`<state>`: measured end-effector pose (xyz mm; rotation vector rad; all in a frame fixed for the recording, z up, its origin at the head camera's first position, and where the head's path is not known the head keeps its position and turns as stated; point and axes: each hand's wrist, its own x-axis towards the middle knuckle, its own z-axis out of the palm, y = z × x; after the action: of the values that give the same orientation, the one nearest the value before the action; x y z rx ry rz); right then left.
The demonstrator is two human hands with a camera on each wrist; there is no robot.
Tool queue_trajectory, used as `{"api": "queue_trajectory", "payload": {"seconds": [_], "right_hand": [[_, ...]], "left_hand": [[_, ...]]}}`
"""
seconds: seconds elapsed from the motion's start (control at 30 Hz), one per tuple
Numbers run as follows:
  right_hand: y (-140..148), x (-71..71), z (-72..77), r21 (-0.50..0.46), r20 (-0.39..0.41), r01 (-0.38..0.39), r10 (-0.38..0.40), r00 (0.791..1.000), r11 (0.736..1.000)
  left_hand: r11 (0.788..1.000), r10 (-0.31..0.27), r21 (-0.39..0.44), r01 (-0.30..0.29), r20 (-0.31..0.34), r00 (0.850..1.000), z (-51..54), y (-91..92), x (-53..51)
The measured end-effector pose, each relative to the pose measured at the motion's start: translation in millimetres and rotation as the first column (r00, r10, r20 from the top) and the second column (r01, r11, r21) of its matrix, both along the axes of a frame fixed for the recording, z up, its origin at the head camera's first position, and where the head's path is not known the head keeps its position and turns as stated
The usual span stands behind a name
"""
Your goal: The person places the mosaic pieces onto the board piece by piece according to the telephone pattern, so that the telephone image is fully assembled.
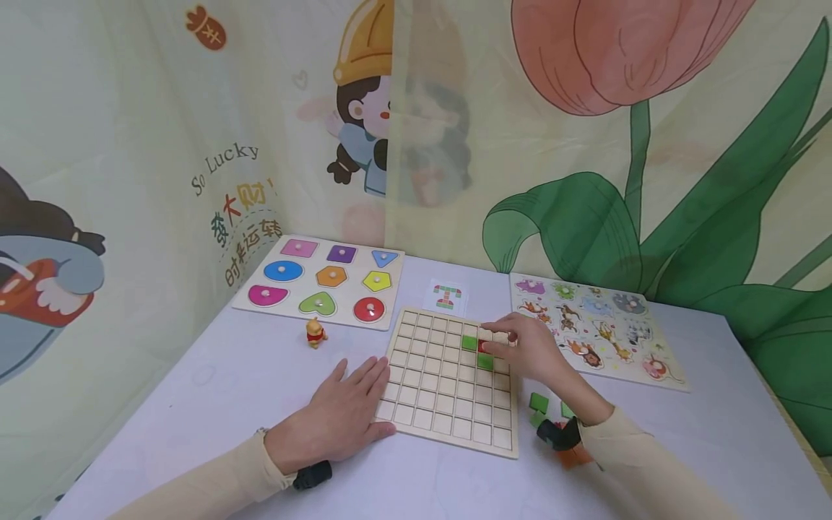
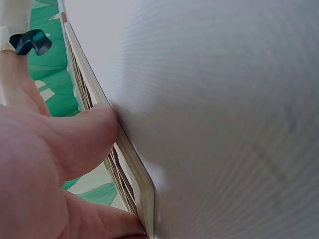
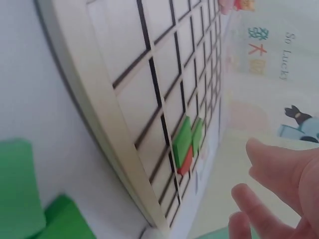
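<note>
A wooden grid board (image 1: 422,390) lies on the table, with two green tiles (image 1: 469,343) and a red tile (image 1: 483,346) set in its upper right cells. My left hand (image 1: 341,408) rests at the board's left edge with spread fingers; its thumb (image 2: 94,132) touches the rim in the left wrist view. Over the upper right of the board is my right hand (image 1: 526,347), close to the red tile in the head view. From the right wrist, its fingers (image 3: 251,206) appear apart with nothing between them, and the red tile sits in the grid.
Loose green tiles (image 1: 539,403) and red ones (image 1: 575,455) lie right of the board, partly hidden by the right forearm. Behind stand a pattern card (image 1: 447,296), a shape puzzle (image 1: 344,253) and an animal puzzle (image 1: 624,347). A small bear figurine (image 1: 315,334) stands left.
</note>
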<state>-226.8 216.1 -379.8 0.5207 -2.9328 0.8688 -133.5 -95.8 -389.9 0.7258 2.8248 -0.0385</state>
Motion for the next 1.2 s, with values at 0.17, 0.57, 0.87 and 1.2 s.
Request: {"api": "queue_trajectory", "payload": {"seconds": [0.17,0.57,0.87,1.2], "right_hand": [[22.0,9.9,6.6,0.002,-0.046,0.041,-0.041,0.998,0.999],[82.3,40.3,-3.7,0.109,0.1,0.264,-0.275,0.956,0.958],[115.6,58.3,-12.6,0.189,0.157,0.322,-0.352,0.923,0.928],[121.2,64.2,-20.0,0.231,0.115,0.275,-0.307,0.945,0.933]], "left_hand": [[1.0,-0.001,-0.013,0.001,0.0,1.0,-0.4,1.0,-0.3],[1.0,-0.006,-0.012,0.006,-0.008,1.0,-0.4,1.0,-0.4],[1.0,-0.007,-0.004,0.007,-0.006,1.0,0.1,0.8,-0.6],[1.0,0.0,0.005,0.0,-0.012,1.0,-1.0,-0.2,-1.3]]}}
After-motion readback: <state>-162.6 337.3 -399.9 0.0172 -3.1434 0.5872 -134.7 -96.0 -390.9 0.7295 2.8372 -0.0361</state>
